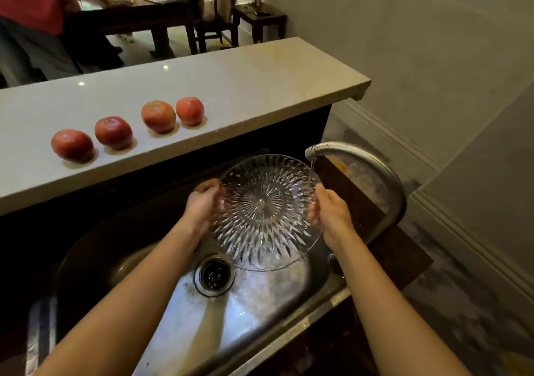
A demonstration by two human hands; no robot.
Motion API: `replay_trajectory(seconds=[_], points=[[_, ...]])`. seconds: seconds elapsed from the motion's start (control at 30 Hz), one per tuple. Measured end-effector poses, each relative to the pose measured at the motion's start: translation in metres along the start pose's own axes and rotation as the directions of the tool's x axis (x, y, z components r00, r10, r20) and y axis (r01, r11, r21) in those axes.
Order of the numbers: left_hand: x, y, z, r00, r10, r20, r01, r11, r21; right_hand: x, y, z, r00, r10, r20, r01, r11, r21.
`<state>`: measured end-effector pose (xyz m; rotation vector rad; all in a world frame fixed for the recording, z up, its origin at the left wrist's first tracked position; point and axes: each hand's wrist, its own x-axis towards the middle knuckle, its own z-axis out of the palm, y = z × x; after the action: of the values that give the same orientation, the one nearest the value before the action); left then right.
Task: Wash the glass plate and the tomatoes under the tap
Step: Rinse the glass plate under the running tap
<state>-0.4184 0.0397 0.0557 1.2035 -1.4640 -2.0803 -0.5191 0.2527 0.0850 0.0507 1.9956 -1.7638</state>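
Above sink (254, 312), left hand (202, 205) and right hand (332, 214) grip glass plate (265, 211) by opposite edges.

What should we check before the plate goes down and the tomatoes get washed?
1. Grip: the left hand and right hand both hold the glass plate by its rim: ok.
2. The glass plate is above the sink, not the floor: ok.
3. Water runs from the tap onto the plate's edge: ok.
4. Plate rinsed clean all over: cannot tell.
5. Four tomatoes sit on the counter, none over the edge: ok.
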Motion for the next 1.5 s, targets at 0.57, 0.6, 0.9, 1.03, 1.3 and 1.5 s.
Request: replay_trajectory(seconds=[0.57, 0.6, 0.9, 1.03, 1.3, 1.5], points=[[-0.009, 0.024, 0.142, 0.743, 0.344, 0.574, -0.655, 0.198, 0.729, -0.025, -0.013, 0.011, 0.996, -0.084, -0.043, 0.091, 0.975, 0.204], [0.003, 0.026, 0.136, 0.783, 0.326, 0.53, -0.613, 0.261, 0.746, -0.026, -0.014, 0.01, 0.995, -0.089, -0.048, 0.098, 0.966, 0.239], [-0.041, -0.045, 0.044, 0.829, 0.337, 0.447, -0.558, 0.433, 0.708, -0.022, -0.031, 0.0, 0.978, -0.119, -0.174, 0.162, 0.952, 0.259], [-0.106, -0.053, 0.066, 0.649, 0.478, 0.592, -0.744, 0.24, 0.623, -0.017, -0.035, 0.005, 0.975, -0.091, -0.201, 0.146, 0.948, 0.283], [-0.018, 0.031, 0.132, 0.703, 0.334, 0.628, -0.705, 0.216, 0.675, -0.037, -0.023, 0.013, 0.993, -0.076, -0.088, 0.102, 0.93, 0.352], [0.0, 0.005, 0.056, 0.861, 0.243, 0.446, -0.506, 0.492, 0.709, -0.037, -0.028, 0.002, 0.982, -0.136, -0.131, 0.174, 0.922, 0.346]])
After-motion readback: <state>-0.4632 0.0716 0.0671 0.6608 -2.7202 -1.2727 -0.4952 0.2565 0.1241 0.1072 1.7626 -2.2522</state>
